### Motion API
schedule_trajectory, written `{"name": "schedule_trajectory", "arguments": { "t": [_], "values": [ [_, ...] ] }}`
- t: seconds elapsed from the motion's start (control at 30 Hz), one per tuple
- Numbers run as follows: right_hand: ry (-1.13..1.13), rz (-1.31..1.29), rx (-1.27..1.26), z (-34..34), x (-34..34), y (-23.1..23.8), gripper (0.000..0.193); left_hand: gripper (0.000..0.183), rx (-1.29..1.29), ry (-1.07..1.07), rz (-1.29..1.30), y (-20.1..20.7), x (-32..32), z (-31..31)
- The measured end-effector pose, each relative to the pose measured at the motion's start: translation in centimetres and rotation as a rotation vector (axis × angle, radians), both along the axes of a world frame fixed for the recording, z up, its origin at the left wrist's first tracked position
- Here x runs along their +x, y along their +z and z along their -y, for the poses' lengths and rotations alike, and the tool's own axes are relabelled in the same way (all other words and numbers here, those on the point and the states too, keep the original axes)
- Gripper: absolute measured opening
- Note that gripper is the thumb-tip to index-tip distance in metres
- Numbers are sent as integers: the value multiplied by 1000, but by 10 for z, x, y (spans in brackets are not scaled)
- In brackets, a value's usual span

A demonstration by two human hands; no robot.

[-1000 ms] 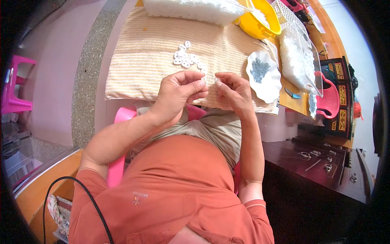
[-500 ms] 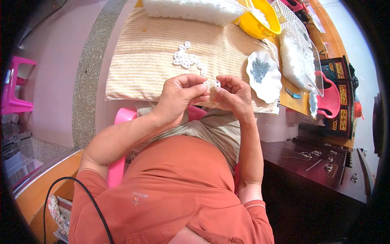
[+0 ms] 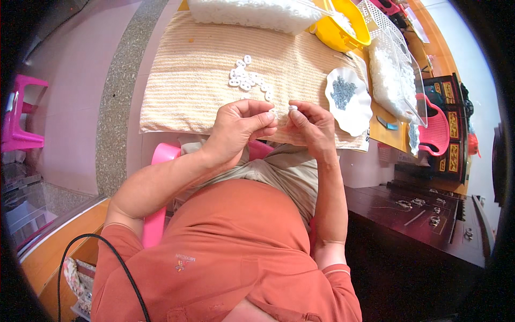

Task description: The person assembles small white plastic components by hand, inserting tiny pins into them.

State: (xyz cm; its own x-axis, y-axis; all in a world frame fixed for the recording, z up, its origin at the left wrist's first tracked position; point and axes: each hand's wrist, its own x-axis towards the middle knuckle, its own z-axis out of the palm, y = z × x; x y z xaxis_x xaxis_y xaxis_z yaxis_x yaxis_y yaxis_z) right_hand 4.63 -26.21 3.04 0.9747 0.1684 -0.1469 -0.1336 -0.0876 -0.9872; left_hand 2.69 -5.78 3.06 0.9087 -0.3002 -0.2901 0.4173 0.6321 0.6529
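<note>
Over the near part of a striped towel [image 3: 182,80], both hands are held close together. Between thumb and index finger, my right hand [image 3: 314,129] pinches a small white plastic piece [image 3: 293,108], seen nearly edge-on. Facing it, my left hand [image 3: 236,126] is closed in a pinch; a tiny pale bit shows at its fingertips, too small to name. Just beyond the hands lies a loose group of small white two-holed pieces [image 3: 245,84]. To the right, a white wavy-edged dish [image 3: 351,122] holds a heap of tiny dark grey parts [image 3: 343,92].
A clear bin of white pieces [image 3: 257,15] stands at the far edge, beside a yellow basket [image 3: 327,35]. Another clear bin [image 3: 394,80] is at the right, with a blue-handled tool [image 3: 387,123] near it. Pink stools [image 3: 24,112] and a pink chair [image 3: 434,126] flank the table.
My right hand has shifted slightly right, away from the left, and the white piece in it has turned from showing its face to nearly edge-on. My left hand has hardly moved.
</note>
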Motion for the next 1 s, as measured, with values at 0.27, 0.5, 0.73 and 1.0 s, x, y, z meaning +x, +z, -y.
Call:
{"name": "schedule_trajectory", "arguments": {
  "t": [0.27, 0.5, 0.73, 1.0],
  "values": [
    [-28, -14, 15, -5, -3, 4, 23, 15, 2, -4, 1, -1, 0, 1],
    [-3, -90, 80, -3, -4, -1, 29, 14, 16, -15, -9, -2, -1, 2],
    [27, -80, 130, -4, -5, -1, 31, 16, 21, -38, -14, -7, 1, 1],
    [64, -46, 67, -1, -4, -8, 32, 17, 33, -60, -56, -4, 2, 1]
  ]
}}
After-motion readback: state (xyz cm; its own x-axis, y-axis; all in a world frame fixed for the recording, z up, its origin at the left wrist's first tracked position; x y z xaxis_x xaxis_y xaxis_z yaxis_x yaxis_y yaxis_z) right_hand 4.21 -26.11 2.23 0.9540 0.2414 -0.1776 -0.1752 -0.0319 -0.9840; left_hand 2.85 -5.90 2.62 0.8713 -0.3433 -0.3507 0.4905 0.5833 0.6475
